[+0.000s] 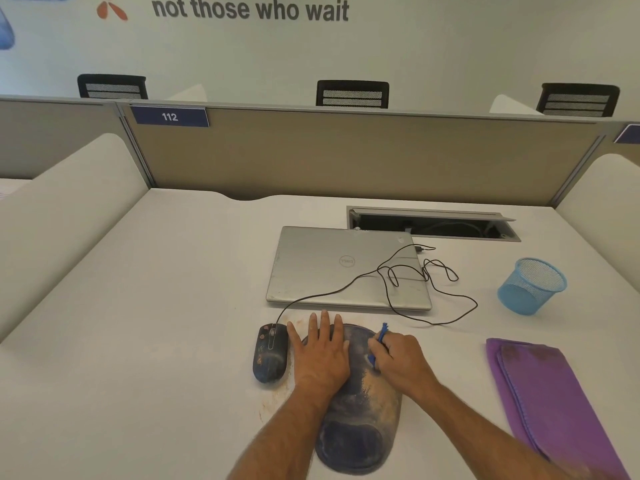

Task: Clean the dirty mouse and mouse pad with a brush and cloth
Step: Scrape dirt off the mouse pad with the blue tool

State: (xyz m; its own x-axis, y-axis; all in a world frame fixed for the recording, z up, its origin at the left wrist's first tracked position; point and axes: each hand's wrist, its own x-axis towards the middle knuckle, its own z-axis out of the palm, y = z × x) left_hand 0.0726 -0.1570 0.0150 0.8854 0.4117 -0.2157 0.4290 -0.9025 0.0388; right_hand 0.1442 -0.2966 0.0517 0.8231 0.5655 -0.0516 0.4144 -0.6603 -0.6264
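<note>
A closed silver laptop (348, 266) lies flat on the white tabletop (166, 306), its lid up and a round logo at the centre. Behind its far right corner a cable hatch (433, 224) is sunk in the tabletop with its flap raised; what lies inside is too dark to tell, perhaps wires. A blue mesh cup (531, 285) lies tilted on its side to the right. A beige partition (346, 154) closes the back, with a blue "112" label (169, 116) at its upper left. Three black chair backs (352, 94) show above it before a lettered wall (450, 46).
</note>
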